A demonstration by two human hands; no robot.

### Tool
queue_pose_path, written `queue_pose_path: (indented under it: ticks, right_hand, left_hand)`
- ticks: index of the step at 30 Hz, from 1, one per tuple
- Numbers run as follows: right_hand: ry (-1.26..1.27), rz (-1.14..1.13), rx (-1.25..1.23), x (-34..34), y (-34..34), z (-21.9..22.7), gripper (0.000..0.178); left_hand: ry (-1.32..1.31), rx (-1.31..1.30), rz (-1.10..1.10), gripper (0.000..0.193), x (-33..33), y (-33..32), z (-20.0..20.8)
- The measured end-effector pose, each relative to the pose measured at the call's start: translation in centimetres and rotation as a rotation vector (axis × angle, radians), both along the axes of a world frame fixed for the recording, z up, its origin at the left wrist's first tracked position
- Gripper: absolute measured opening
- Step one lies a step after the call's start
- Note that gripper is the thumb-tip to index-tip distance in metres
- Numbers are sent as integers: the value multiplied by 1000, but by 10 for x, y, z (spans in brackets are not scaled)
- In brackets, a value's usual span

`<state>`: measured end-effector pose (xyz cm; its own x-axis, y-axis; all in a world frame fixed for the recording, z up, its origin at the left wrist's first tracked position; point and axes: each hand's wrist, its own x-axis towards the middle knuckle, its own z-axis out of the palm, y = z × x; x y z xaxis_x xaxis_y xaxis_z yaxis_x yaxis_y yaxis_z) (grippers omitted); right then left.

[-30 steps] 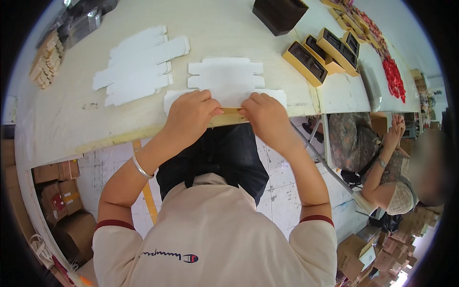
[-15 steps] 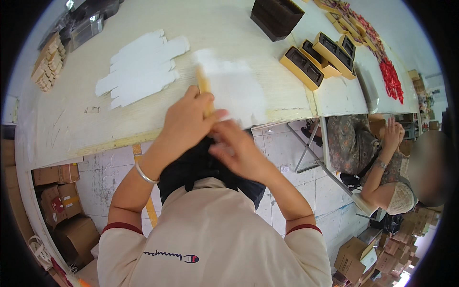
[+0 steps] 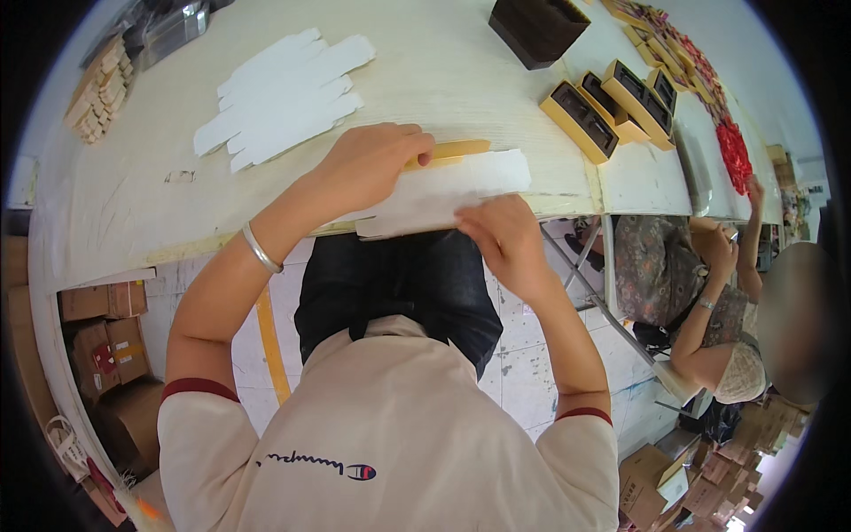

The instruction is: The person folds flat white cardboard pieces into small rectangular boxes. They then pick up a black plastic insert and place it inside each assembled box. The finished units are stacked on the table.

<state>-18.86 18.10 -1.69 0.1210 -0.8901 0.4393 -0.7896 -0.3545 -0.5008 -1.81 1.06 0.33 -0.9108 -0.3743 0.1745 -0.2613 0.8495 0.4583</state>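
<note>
Lighting's pretty bright and even over the table [image 3: 133, 213], shadows stay soft. The white cardboard pile [image 3: 279, 97] is close to washed out, so its outlines kinda melt together. Clear plastic [image 3: 177, 34] up top left catches some glare, and there's a blown-out spot by the boxes at lower right. Boxes under the table [image 3: 120, 341] sit way dimmer. Right hand [image 3: 507, 239] looks a bit soft at the fingertips, the other person's head [image 3: 802, 324] is smudged out. Fisheye bends the table edge, corners go black.
</note>
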Motion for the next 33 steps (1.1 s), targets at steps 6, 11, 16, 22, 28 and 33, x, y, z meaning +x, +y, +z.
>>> queue_pose_path:
  ticks: [6, 11, 16, 22, 28, 33]
  right_hand:
    - [314, -24, -198, 6, -22, -7, 27]
    - [317, 41, -200, 19, -12, -14, 28]
    - [280, 36, -36, 18, -25, -6, 24]
    - [210, 22, 260, 2, -48, 12, 14]
    - [347, -192, 26, -52, -18, 33, 23]
    - [3, 0, 61, 7, -23, 11, 33]
  left_hand:
    - [-59, 62, -22, 7, 2, -4, -1]
    - [-36, 55, -25, 5, 1, -5, -4]
    - [-126, 37, -24, 21, 5, 8, 15]
    - [-95, -126, 7, 33, 12, 20, 1]
    - [-71, -21, 79, 29, 5, 23, 4]
    - [-24, 12, 223, 29, -12, 40, -5]
